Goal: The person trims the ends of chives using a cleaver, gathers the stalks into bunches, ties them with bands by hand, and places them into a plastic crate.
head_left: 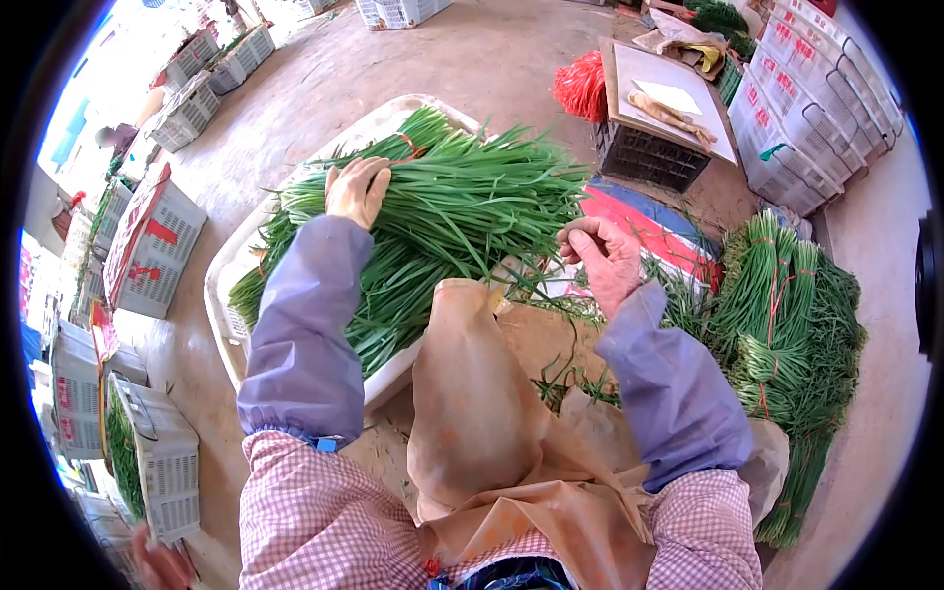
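Note:
A large heap of green chives (pixel 462 197) lies in a white plastic crate (pixel 218 285) in front of me, with a red tie (pixel 411 147) around one bunch. My left hand (pixel 357 192), which looks gloved, lies on top of the heap, fingers laid over the leaves. To the right of the leaf tips, my right hand (pixel 605 258) is closed in a pinch. Whatever its fingertips hold is too small to make out; a few thin leaves hang close by.
Tied chive bundles (pixel 777 305) are piled at my right. A board-topped dark crate (pixel 654 152) and stacked white crates (pixel 801 108) stand behind them. Crates (pixel 157 241) line the left side. Another person's hand (pixel 160 562) shows at lower left. Loose leaves (pixel 590 385) lie near my apron.

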`<state>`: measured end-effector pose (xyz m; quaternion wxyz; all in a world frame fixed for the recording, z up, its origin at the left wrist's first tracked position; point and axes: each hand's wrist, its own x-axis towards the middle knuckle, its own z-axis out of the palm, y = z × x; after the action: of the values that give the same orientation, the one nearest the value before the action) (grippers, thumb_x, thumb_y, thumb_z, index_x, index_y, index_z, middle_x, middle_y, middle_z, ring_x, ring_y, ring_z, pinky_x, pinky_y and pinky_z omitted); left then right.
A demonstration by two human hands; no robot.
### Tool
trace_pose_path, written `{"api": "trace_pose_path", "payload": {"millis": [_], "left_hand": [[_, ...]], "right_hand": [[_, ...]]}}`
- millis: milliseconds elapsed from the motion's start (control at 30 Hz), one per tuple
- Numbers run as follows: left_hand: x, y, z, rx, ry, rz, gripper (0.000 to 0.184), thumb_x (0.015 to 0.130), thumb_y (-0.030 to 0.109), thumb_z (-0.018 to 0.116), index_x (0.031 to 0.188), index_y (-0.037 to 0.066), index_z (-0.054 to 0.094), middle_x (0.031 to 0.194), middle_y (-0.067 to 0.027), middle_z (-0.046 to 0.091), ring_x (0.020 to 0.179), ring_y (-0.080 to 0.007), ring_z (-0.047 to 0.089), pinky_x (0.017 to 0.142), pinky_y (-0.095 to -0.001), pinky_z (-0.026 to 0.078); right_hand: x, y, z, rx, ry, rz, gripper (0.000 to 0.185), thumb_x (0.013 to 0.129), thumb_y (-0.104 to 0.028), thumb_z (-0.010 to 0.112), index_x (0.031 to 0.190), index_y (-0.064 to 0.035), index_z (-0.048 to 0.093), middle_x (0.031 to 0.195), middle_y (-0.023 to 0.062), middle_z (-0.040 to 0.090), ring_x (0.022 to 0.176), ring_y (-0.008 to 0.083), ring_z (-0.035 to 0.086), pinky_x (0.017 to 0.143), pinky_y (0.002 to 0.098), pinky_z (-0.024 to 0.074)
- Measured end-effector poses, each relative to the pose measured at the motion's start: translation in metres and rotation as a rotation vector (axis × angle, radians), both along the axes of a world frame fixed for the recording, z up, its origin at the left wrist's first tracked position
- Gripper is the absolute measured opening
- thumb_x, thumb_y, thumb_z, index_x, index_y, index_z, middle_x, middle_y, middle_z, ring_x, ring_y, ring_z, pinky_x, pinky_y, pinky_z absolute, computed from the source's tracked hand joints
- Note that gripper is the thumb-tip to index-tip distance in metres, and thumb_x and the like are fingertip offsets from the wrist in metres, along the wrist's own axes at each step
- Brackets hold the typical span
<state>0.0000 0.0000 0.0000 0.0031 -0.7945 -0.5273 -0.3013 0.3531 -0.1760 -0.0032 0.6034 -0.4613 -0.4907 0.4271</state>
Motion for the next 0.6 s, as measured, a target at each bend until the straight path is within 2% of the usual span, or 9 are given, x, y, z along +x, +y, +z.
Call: {"api": "trace_pose_path", "payload": {"millis": [67,133,200,300,433,567,600], "left_hand": [[0.008,-0.011,-0.016,0.124,0.006,0.011,0.034,0.099,0.037,0.053,0.121,0.017,0.068,0.124,-0.0046,0.067,0.124,-0.0248,0.056,0.114,-0.0528,0.027],[-0.009,-0.017,-0.017,0.116,0.035,0.017,0.034,0.099,0.036,0.052,0.122,0.017,0.068,0.125,-0.0044,0.067,0.124,-0.0249,0.056,0.114,-0.0524,0.027],[-0.001,-0.007,-0.017,0.184,0.018,0.017,0.033,0.098,0.034,0.053,0.123,0.018,0.068,0.125,-0.0041,0.067,0.123,-0.0255,0.057,0.114,-0.0517,0.027],[0.003,-0.009,-0.023,0.211,-0.002,0.014,0.032,0.098,0.033,0.055,0.123,0.018,0.068,0.126,-0.0042,0.067,0.123,-0.0261,0.057,0.114,-0.0516,0.027],[0.000,-0.013,-0.021,0.270,0.030,0.031,0.032,0.096,0.031,0.057,0.123,0.017,0.068,0.125,-0.0040,0.067,0.122,-0.0254,0.057,0.113,-0.0507,0.028],[0.004,-0.018,-0.028,0.276,0.033,0.072,0.035,0.099,0.031,0.053,0.129,0.018,0.065,0.130,-0.0053,0.065,0.126,-0.0289,0.054,0.115,-0.0519,0.027],[0.004,-0.019,-0.029,0.345,0.021,0.066,0.033,0.094,0.028,0.059,0.124,0.015,0.067,0.125,-0.0066,0.067,0.121,-0.0291,0.058,0.112,-0.0511,0.031]], "right_hand": [[0.006,0.005,-0.005,-0.039,0.047,-0.086,0.013,0.096,-0.009,0.061,0.105,-0.0011,0.068,0.089,0.0044,0.070,0.072,0.0091,0.063,0.065,0.0237,0.0516],[-0.009,0.010,-0.010,-0.099,0.040,-0.096,0.013,0.096,-0.009,0.061,0.104,-0.0009,0.068,0.088,0.0042,0.070,0.069,0.0082,0.061,0.063,0.0235,0.0509],[-0.005,0.030,-0.006,-0.074,-0.029,-0.095,0.014,0.095,-0.009,0.063,0.103,0.0004,0.068,0.084,0.0037,0.069,0.065,0.0069,0.057,0.060,0.0225,0.0484],[-0.006,0.046,0.000,-0.186,-0.193,-0.050,0.015,0.095,-0.010,0.063,0.105,0.0011,0.068,0.081,0.0032,0.069,0.064,0.0078,0.058,0.058,0.0234,0.0469],[-0.016,0.075,-0.022,-0.146,-0.346,-0.046,0.017,0.093,-0.013,0.066,0.101,0.0020,0.069,0.071,0.0062,0.066,0.061,0.0107,0.059,0.056,0.0295,0.0474],[-0.024,0.083,-0.034,0.020,-0.517,-0.130,0.015,0.090,-0.013,0.068,0.091,0.0020,0.069,0.066,0.0082,0.064,0.060,0.0102,0.055,0.056,0.0297,0.0444],[-0.026,0.086,-0.042,0.097,-0.513,-0.185,0.012,0.089,-0.011,0.068,0.086,0.0009,0.069,0.065,0.0043,0.063,0.059,0.0088,0.051,0.055,0.0282,0.0415]]}}
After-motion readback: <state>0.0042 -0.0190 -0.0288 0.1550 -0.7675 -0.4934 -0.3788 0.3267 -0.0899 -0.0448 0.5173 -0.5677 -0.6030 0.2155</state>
